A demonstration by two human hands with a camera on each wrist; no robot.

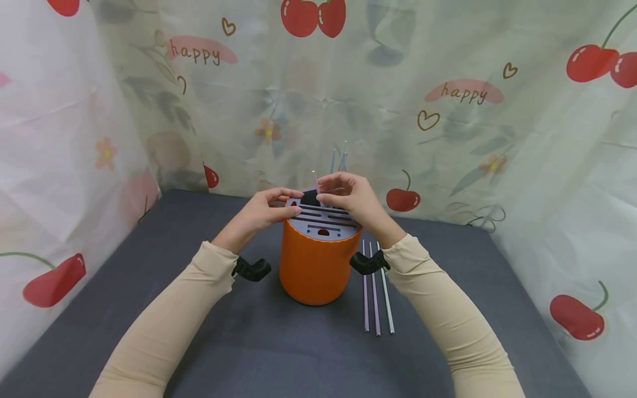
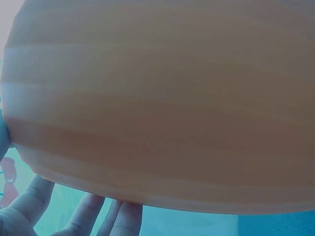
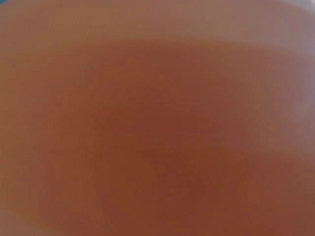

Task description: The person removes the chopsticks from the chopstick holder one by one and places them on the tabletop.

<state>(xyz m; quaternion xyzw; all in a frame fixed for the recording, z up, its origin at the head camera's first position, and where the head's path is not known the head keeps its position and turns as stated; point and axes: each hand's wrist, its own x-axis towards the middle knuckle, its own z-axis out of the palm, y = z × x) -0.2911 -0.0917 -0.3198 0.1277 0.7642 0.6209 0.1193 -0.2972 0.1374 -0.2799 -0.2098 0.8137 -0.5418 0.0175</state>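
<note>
An orange round utensil holder (image 1: pixel 317 271) stands upright, its grey slotted top (image 1: pixel 330 231) facing up. At the top's left edge, my left hand (image 1: pixel 259 214) holds the holder; in the left wrist view its fingers (image 2: pixel 129 219) lie along the wall. My right hand (image 1: pixel 355 202) is over the back right of the top. It pinches a thin pinkish metallic stick (image 1: pixel 315 179) near the dark opening (image 1: pixel 309 198); the stick's lower end is hidden. Several thin sticks (image 1: pixel 344 159) rise behind that hand. The orange wall (image 3: pixel 162 123) fills the right wrist view, blurred.
On the dark tabletop (image 1: pixel 298 359), three thin metallic sticks (image 1: pixel 374 298) lie side by side to the right of the holder, partly behind my right wrist. A patterned curtain (image 1: pixel 318 94) encloses the back and sides.
</note>
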